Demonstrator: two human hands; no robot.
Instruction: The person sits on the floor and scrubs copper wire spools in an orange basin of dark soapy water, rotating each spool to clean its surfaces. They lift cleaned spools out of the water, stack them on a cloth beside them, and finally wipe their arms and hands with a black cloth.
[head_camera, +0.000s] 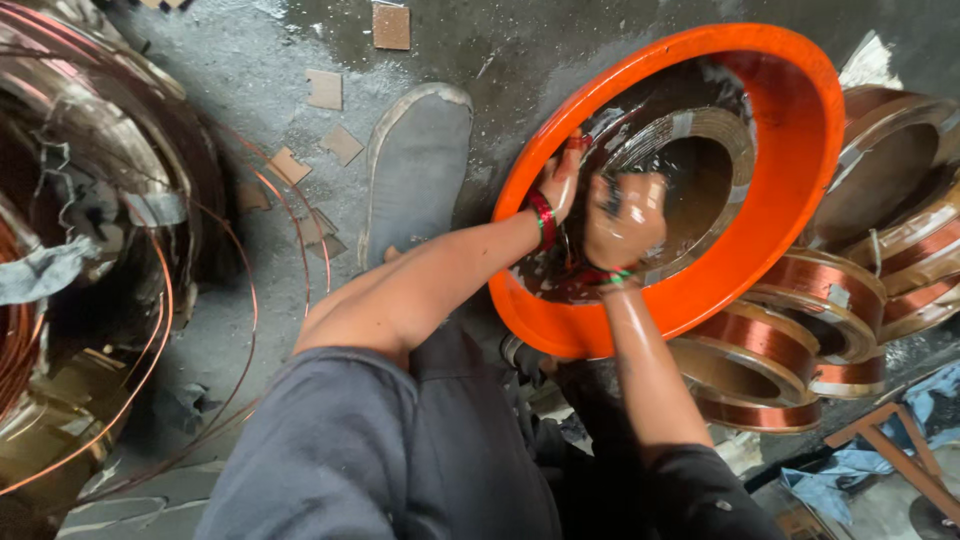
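Observation:
A large orange ring-shaped holder stands tilted on the floor with a copper wire coil inside it, bound with pale tape. My left hand, wearing red and green bangles, grips the ring's inner left edge. My right hand is closed on the coil's lower left rim inside the ring. Both forearms reach up from my dark sleeves at the bottom.
Several taped copper coils lie stacked right of the ring. A big bundle of loose copper wire fills the left side. A grey shoe and cardboard scraps lie on the concrete floor. A wooden frame sits bottom right.

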